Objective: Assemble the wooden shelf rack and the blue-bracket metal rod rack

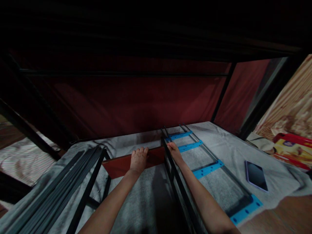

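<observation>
A reddish-brown board [117, 166] stands on edge between two black metal side frames. My left hand [138, 159] is closed over its top edge, fingers curled to the far side. Beside the board's right end, my right hand [174, 152] is closed against the upper rail of the right black frame [180, 182]. Whatever its fingertips pinch there is too small and dark to make out. The left black frame [89, 188] meets the board's other end. Just right of my right hand lies a ladder-like assembly of grey rods with blue crosspieces [209, 169].
Several loose grey tubes [58, 188] lie in a bundle at the left. A phone [256, 176] rests on the grey cloth [234, 156] at the right, near a red and yellow package [294, 148]. Dark posts and a low dark top [146, 35] enclose the space, with red panels [136, 100] behind.
</observation>
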`<state>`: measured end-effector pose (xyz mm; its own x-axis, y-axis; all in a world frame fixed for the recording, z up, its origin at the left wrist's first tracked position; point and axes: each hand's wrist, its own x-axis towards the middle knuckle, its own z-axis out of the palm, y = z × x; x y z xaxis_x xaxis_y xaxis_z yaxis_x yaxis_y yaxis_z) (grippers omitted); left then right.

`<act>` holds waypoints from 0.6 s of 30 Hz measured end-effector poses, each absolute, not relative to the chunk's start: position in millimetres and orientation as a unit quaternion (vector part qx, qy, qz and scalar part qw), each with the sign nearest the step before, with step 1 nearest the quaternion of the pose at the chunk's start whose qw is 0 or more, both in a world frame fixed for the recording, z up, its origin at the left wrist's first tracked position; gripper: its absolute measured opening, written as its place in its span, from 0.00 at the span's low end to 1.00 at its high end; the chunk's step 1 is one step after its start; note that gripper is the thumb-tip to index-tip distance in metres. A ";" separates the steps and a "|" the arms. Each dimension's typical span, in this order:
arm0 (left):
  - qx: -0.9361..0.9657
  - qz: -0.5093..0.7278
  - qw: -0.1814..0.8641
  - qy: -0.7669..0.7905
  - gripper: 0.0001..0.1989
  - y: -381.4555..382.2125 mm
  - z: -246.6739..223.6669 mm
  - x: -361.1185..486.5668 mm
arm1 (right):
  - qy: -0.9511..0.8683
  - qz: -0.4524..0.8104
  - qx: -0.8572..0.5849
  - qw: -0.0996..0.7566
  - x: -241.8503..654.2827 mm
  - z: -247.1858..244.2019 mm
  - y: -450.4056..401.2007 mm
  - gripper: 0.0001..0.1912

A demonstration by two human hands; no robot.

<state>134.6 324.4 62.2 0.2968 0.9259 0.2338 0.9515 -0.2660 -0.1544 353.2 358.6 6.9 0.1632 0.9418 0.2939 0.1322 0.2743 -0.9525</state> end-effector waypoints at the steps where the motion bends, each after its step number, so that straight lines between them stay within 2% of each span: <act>1: -0.794 -0.049 0.132 -0.591 0.16 324.3 62.2 134.7 | -0.552 0.341 -0.499 0.575 354.1 8.3 359.4 0.19; 6: -0.794 -0.052 0.127 -0.593 0.16 323.5 63.4 134.3 | -0.559 0.352 -0.508 0.553 354.9 11.2 358.2 0.22; 10: -0.793 -0.052 0.125 -0.594 0.16 323.1 64.4 134.5 | -0.537 0.374 -0.497 0.569 351.1 5.6 357.1 0.19; 18: -0.792 -0.048 0.132 -0.594 0.17 323.7 63.4 135.7 | -0.580 0.317 -0.513 0.547 356.1 4.7 366.3 0.17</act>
<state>135.7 323.7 63.4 0.2888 0.9287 0.2328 0.9540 -0.2585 -0.1522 356.1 366.3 4.7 0.1262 0.9422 0.3102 0.2488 0.2727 -0.9294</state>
